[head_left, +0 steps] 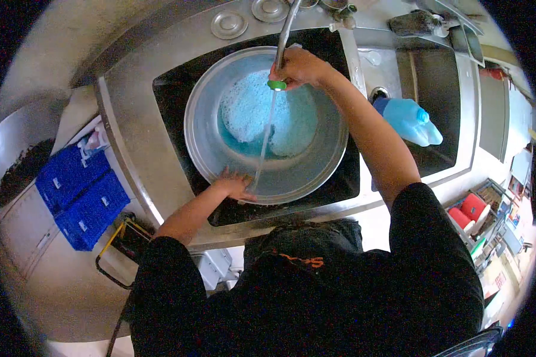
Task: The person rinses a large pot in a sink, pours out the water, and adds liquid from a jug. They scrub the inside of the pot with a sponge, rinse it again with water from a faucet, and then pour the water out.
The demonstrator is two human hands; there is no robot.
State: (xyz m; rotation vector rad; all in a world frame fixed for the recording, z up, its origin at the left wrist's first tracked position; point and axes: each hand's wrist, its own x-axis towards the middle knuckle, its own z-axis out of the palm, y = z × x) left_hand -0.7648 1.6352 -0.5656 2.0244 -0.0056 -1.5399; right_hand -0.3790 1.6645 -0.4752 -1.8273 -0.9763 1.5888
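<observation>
Right hand (301,70) is grasping the nozzle (276,85), the pot (330,137) sitting beneath it, while left hand (235,185) is resting splayed at the rim (190,134), where a stronger jet (265,135) could be splashing over.

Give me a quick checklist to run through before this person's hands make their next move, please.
1. Right hand gripping the tap spout: ok.
2. Water stream falling inside the basin: ok.
3. Left hand at the basin's near side: ok, fingers spread.
4. Basin free of suds: not ok, blue foam inside.
5. Bottle outside the basin: ok, off to its right.
6. Water temperature safe: cannot tell.
</observation>
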